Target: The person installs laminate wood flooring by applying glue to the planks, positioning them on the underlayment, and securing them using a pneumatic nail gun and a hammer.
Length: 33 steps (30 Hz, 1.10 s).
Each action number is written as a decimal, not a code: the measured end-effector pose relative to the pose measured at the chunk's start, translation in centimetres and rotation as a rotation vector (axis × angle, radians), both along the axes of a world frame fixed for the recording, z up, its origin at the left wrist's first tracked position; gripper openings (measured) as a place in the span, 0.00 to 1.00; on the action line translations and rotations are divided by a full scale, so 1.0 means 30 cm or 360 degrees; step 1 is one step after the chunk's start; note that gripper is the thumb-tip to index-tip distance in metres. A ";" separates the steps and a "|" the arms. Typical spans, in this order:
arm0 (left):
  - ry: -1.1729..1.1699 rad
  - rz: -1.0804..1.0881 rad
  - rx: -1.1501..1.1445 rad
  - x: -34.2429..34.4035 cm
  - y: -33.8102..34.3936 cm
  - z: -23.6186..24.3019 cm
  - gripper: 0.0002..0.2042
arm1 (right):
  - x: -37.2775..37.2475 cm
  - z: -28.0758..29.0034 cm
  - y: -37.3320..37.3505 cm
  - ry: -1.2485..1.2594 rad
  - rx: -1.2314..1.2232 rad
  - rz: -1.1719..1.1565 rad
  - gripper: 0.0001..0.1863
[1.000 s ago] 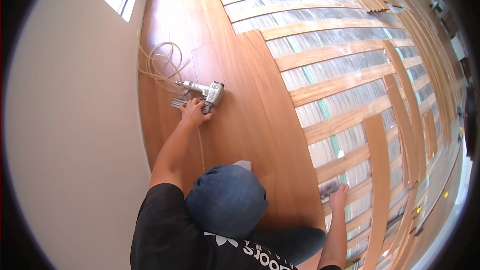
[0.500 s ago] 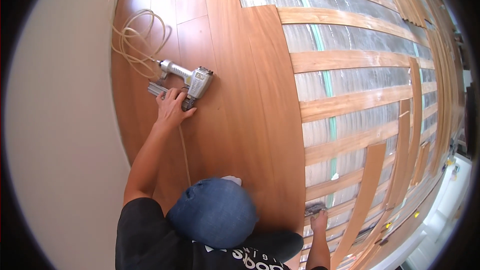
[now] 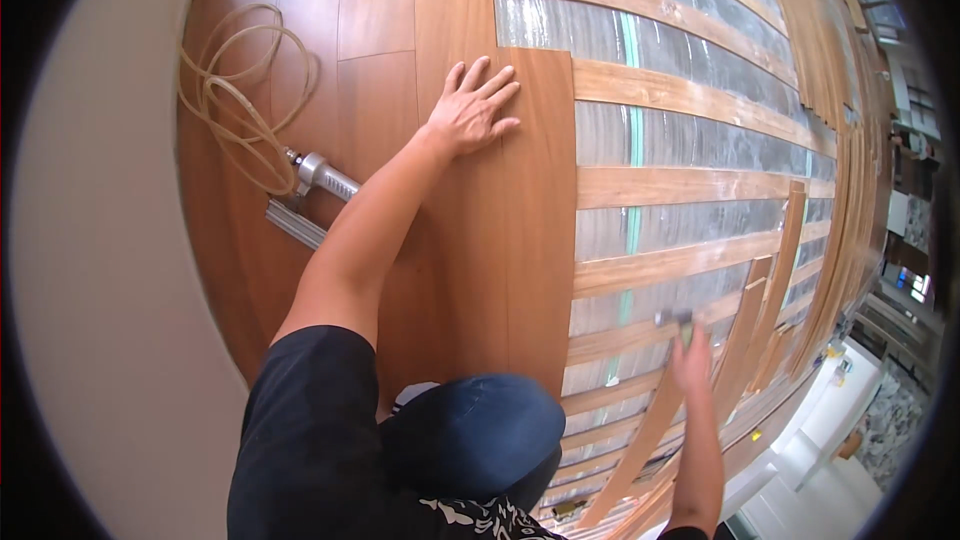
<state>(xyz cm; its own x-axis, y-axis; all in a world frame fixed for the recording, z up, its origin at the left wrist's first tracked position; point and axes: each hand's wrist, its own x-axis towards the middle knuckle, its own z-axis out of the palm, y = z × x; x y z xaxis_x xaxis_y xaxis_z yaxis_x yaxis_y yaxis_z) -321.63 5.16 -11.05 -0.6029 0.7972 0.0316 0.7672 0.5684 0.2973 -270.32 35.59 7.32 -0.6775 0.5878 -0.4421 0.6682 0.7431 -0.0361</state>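
My left hand (image 3: pixel 470 115) lies with fingers spread on the reddish-brown floorboards (image 3: pixel 530 180), close to the end and outer edge of the last plank. In my right hand (image 3: pixel 692 355) is a hammer (image 3: pixel 672 318), blurred by motion, its head above the wooden battens. A silver nail gun (image 3: pixel 330 180) rests on the laid boards left of my left forearm, which hides its front part. From its handle end a pale air hose (image 3: pixel 250 115) coils over the floor by the wall.
Wooden battens (image 3: pixel 690 185) run crosswise over clear sheeting to the right, with a green strip (image 3: pixel 635 140) beneath. Loose planks (image 3: pixel 650 430) lie across them, and more are stacked (image 3: pixel 850 210) farther right. A white wall (image 3: pixel 110 240) bounds the left side. My bent knee (image 3: pixel 480 440) is at the bottom.
My left hand has left the nail gun and moved right and farther away onto the last plank. My right hand has come up and right with the hammer. The view has shifted.
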 end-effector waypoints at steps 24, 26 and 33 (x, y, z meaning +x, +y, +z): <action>-0.0320 0.0119 -0.0046 -0.092 0.043 -0.007 0.32 | -2.187 -0.494 0.095 0.0181 -0.0422 0.1458 0.26; -0.0317 0.0131 -0.0052 -0.090 0.045 -0.005 0.32 | -2.177 -0.486 0.107 0.0088 -0.0506 0.1563 0.25; -0.0361 0.0116 0.0115 -0.088 0.026 0.003 0.33 | -1.788 -0.573 0.151 0.0757 -0.0543 0.0615 0.27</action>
